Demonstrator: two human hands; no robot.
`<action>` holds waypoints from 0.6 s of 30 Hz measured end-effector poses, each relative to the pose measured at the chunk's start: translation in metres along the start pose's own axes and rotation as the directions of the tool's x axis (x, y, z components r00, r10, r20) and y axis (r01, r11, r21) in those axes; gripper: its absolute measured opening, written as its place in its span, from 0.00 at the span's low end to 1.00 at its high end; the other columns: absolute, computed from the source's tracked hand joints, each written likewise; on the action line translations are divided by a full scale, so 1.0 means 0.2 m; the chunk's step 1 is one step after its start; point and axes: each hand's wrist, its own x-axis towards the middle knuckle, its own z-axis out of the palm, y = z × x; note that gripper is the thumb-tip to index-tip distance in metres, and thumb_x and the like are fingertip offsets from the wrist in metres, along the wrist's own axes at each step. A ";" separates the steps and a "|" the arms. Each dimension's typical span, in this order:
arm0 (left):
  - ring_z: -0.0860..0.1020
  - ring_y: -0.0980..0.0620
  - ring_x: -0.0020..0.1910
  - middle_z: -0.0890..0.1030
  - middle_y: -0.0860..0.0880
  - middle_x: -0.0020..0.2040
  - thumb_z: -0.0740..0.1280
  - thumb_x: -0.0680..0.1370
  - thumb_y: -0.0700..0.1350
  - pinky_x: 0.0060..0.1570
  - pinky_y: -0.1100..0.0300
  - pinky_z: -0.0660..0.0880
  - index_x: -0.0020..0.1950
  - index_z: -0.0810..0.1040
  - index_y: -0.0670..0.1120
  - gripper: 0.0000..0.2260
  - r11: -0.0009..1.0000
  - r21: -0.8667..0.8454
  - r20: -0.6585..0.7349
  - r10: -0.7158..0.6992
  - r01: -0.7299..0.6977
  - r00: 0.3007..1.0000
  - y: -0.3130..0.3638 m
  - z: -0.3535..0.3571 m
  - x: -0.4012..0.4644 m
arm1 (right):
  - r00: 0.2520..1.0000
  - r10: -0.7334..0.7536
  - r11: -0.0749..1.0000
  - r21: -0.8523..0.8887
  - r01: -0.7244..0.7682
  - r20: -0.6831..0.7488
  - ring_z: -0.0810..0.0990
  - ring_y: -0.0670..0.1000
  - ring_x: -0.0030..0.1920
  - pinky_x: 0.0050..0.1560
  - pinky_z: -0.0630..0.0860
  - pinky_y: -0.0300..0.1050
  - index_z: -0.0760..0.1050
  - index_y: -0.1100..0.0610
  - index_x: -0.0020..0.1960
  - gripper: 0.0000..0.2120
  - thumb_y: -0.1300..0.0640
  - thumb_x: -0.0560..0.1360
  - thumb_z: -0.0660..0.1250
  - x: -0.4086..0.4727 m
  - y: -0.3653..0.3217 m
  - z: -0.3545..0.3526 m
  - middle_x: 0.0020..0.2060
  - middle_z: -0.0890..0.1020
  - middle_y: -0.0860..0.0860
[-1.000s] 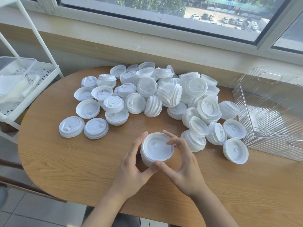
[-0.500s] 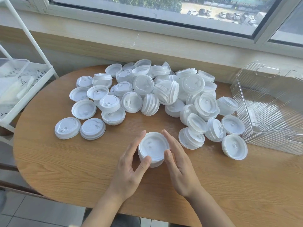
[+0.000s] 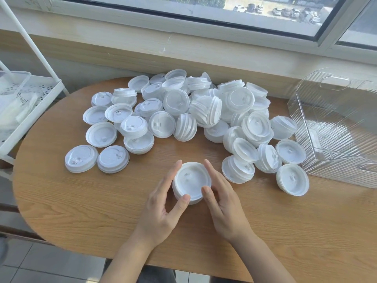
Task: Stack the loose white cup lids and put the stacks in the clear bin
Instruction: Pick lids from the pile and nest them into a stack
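Small lid stack (image 3: 191,181) sitting on the table (image 3: 81,201), sandwiched between left hand (image 3: 163,209) and right hand (image 3: 224,205), straight fingers pressed flat against both sides, thumbs touching the near rim.

You see white round plastic cup lids (image 3: 177,111), slightly translucent at the rims, each with a raised ring pattern. The clear ribbed plastic bin (image 3: 336,164) shows fine parallel ridges across its walls. The oval light-brown wooden table (image 3: 81,205) carries a darker wavy grain. The white metal rack (image 3: 38,97) has a perforated shelf of small slots.
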 end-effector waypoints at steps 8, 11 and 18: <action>0.67 0.52 0.79 0.70 0.58 0.79 0.68 0.81 0.56 0.77 0.40 0.65 0.82 0.61 0.61 0.31 0.999 -0.027 0.019 -0.025 0.026 0.999 -0.01 0.01 0.03 | 0.944 0.026 0.989 -0.130 -0.073 -0.329 0.79 0.47 0.55 0.53 0.76 0.41 0.77 0.48 0.71 0.21 0.40 0.83 0.63 0.02 0.00 -0.14 0.60 0.78 0.37; 0.67 0.53 0.79 0.69 0.58 0.79 0.68 0.81 0.57 0.77 0.41 0.64 0.82 0.61 0.62 0.31 0.999 -0.045 0.031 -0.027 0.029 0.999 0.00 0.04 0.07 | 0.870 0.029 0.980 -0.158 -0.122 -0.492 0.80 0.48 0.47 0.44 0.77 0.45 0.82 0.49 0.64 0.12 0.55 0.80 0.72 0.07 0.03 -0.23 0.56 0.80 0.39; 0.68 0.56 0.78 0.69 0.62 0.78 0.68 0.80 0.59 0.77 0.43 0.66 0.82 0.60 0.62 0.32 0.999 -0.040 0.020 -0.017 0.018 1.000 0.01 0.08 0.14 | 0.869 0.025 0.917 -0.335 -0.217 -0.494 0.78 0.45 0.40 0.43 0.77 0.47 0.84 0.48 0.61 0.11 0.55 0.79 0.73 0.16 0.11 -0.36 0.53 0.76 0.39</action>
